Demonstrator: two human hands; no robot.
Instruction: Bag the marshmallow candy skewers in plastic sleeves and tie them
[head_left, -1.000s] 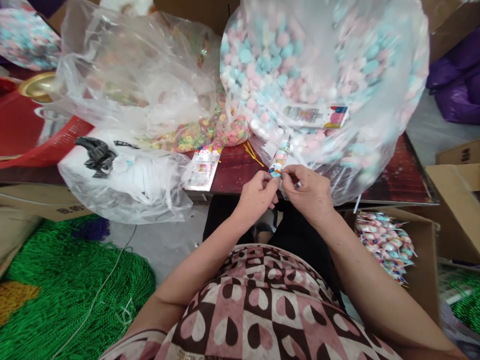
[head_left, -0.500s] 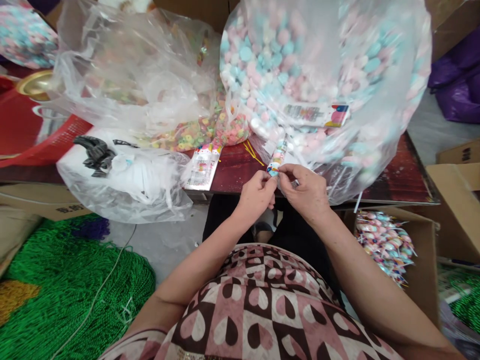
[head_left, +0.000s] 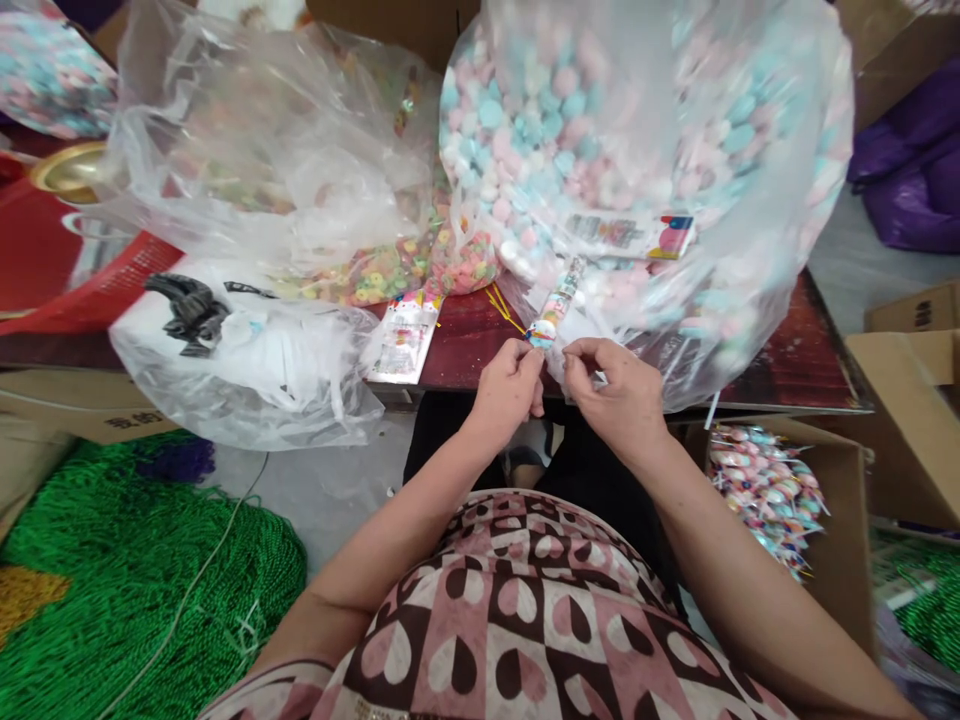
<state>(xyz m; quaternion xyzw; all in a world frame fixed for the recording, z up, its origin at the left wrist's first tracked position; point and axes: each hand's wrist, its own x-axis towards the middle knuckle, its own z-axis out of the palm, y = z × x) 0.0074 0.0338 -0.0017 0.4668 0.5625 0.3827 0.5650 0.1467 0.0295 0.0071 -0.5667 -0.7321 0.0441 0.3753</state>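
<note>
A slim clear packet (head_left: 561,295) of pastel sweets slants away from me at the table edge. My left hand (head_left: 510,385) pinches its near end between thumb and forefinger, where a small yellow tie seems to sit. Just right of it, my right hand (head_left: 615,385) has thumb and forefinger pressed together, a small gap from the packet. Whether it holds anything is too small to tell. Yellow twist ties (head_left: 504,308) lie left of the packet. Behind it bulges a large clear bag (head_left: 637,130) of pink, blue and white sweets, with a printed wrapper (head_left: 630,233) on it.
To the left are a bag of ring-shaped sweets (head_left: 375,275), flat printed wrappers (head_left: 405,340), a bag of white strips (head_left: 277,370) and a red basket (head_left: 142,270). A carton (head_left: 844,530) of tied packets stands low right. Green stranded material (head_left: 187,560) covers the floor at left.
My right hand has drawn away to the right from the packet's near end. The left hand and the packet have shifted slightly left.
</note>
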